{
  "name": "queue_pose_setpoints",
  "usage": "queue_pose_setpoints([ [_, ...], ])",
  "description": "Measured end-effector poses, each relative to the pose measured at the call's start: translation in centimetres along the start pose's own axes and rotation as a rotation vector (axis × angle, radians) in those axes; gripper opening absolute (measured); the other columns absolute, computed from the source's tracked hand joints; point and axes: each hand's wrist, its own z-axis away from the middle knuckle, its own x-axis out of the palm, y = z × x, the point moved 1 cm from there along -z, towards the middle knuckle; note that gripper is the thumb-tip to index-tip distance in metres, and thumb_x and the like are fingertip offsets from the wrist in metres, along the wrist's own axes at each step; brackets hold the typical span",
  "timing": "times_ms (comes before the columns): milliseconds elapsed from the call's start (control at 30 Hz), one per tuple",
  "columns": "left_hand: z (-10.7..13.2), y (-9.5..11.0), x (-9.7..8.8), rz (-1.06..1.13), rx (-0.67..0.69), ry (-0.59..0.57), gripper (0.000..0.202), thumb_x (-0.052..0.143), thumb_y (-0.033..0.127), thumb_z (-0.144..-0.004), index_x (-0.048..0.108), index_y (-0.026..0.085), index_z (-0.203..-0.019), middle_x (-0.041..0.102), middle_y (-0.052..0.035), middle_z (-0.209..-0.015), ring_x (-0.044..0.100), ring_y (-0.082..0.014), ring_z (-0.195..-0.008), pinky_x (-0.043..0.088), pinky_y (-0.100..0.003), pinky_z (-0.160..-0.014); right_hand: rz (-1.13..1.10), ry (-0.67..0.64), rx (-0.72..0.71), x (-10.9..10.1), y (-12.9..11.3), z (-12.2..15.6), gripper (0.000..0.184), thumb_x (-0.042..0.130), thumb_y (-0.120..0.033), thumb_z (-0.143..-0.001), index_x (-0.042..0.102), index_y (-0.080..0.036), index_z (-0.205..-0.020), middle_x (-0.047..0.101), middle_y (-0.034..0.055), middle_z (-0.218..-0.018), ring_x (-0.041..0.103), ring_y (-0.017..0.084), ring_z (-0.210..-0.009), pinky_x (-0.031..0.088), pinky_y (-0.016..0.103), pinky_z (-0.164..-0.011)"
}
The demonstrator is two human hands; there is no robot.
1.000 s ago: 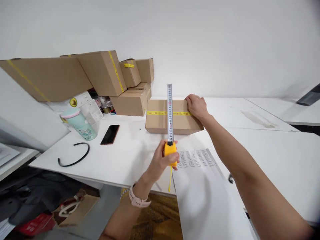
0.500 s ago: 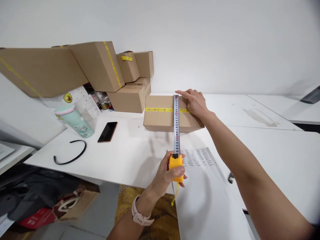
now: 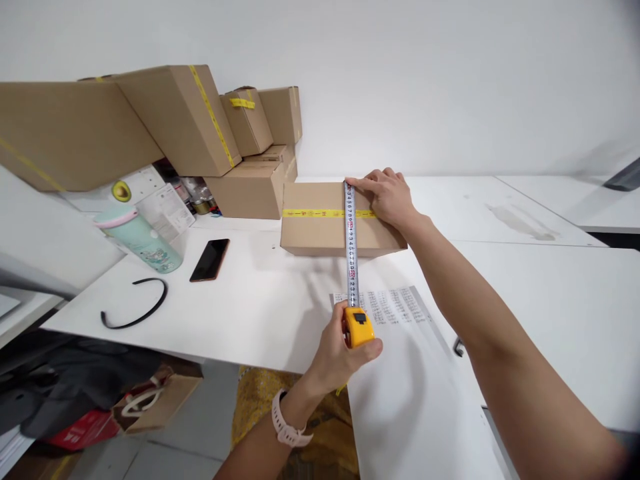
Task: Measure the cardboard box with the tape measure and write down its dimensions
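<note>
A flat cardboard box with a yellow tape stripe lies on the white table. My left hand is closed round a yellow tape measure near the table's front edge. Its metal blade runs straight across the box top to the far edge. My right hand rests on the box's far right part, fingers pressing the blade's tip against the far edge. A pale pink watch is on my left wrist.
A printed sheet lies on the table before the box. Several cardboard boxes are piled at the back left. A mint tumbler, a black phone and a black curved band lie left. Bags sit on the floor below.
The blade, raised above the box a second ago, now lies across its top. My right hand moved from the box's right corner to the blade's tip. My left hand drew back toward me.
</note>
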Motion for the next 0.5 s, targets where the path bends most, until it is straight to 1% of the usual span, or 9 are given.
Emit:
queue_pose_setpoints([
  [133,0.2,0.3,-0.1,-0.001,-0.004,0.002,0.046,0.079,0.032,-0.075,0.048,0.023,-0.109,0.049,0.0039,-0.085,0.045,-0.0093,-0.067,0.041,-0.025,-0.060,0.014,0.005,0.048,-0.1,-0.6,0.2,0.053,0.024,-0.026,-0.103,0.064,-0.033,-0.138,0.065,0.0114,-0.110,0.050,0.031,-0.100,0.039,0.050,-0.090],
  [167,0.4,0.3,-0.1,0.015,-0.004,-0.003,0.047,0.079,0.033,-0.075,0.048,0.023,-0.110,0.051,0.0027,-0.088,0.047,-0.0099,-0.068,0.043,-0.025,-0.061,0.022,0.014,0.070,-0.2,-0.8,0.2,0.052,0.023,-0.030,-0.104,0.062,-0.032,-0.139,0.065,0.0111,-0.108,0.051,0.031,-0.101,0.039,0.050,-0.091],
  [233,1.3,0.0,0.0,0.044,0.002,-0.022,0.051,0.079,0.037,-0.075,0.049,0.023,-0.114,0.054,-0.0006,-0.095,0.052,-0.0125,-0.073,0.047,-0.028,-0.064,0.047,0.035,0.111,-0.3,-1.3,0.6,0.049,0.026,-0.042,-0.105,0.060,-0.031,-0.140,0.066,0.0107,-0.105,0.050,0.032,-0.104,0.038,0.052,-0.095],
  [300,2.6,-0.4,0.1,0.045,0.006,-0.041,0.059,0.081,0.038,-0.073,0.049,0.024,-0.120,0.055,-0.0027,-0.100,0.055,-0.0157,-0.081,0.049,-0.030,-0.069,0.080,0.046,0.141,-0.4,-2.0,1.1,0.051,0.031,-0.054,-0.103,0.063,-0.027,-0.133,0.066,0.0117,-0.105,0.050,0.034,-0.109,0.037,0.054,-0.098],
  [333,3.4,-0.6,0.1,0.037,0.000,-0.049,0.063,0.082,0.037,-0.071,0.049,0.025,-0.122,0.055,-0.0030,-0.100,0.056,-0.0169,-0.083,0.050,-0.030,-0.070,0.094,0.047,0.151,-0.5,-2.4,1.4,0.053,0.032,-0.058,-0.103,0.065,-0.025,-0.128,0.065,0.0124,-0.106,0.049,0.035,-0.111,0.036,0.055,-0.100],
  [400,5.1,-1.1,0.3,0.007,-0.038,-0.075,0.069,0.084,0.034,-0.065,0.049,0.026,-0.124,0.055,-0.0026,-0.098,0.056,-0.0184,-0.086,0.050,-0.031,-0.072,0.114,0.054,0.163,-0.6,-3.3,2.3,0.057,0.030,-0.062,-0.102,0.066,-0.023,-0.123,0.064,0.0134,-0.108,0.048,0.036,-0.115,0.034,0.056,-0.102],
  [500,7.7,-1.7,0.3,-0.078,-0.100,-0.135,0.075,0.086,0.030,-0.058,0.050,0.024,-0.123,0.054,-0.0019,-0.095,0.054,-0.0188,-0.084,0.048,-0.031,-0.072,0.137,0.054,0.184,-0.7,-4.8,4.1,0.060,0.030,-0.064,-0.102,0.063,-0.020,-0.125,0.062,0.0146,-0.112,0.046,0.037,-0.118,0.031,0.056,-0.103],
])
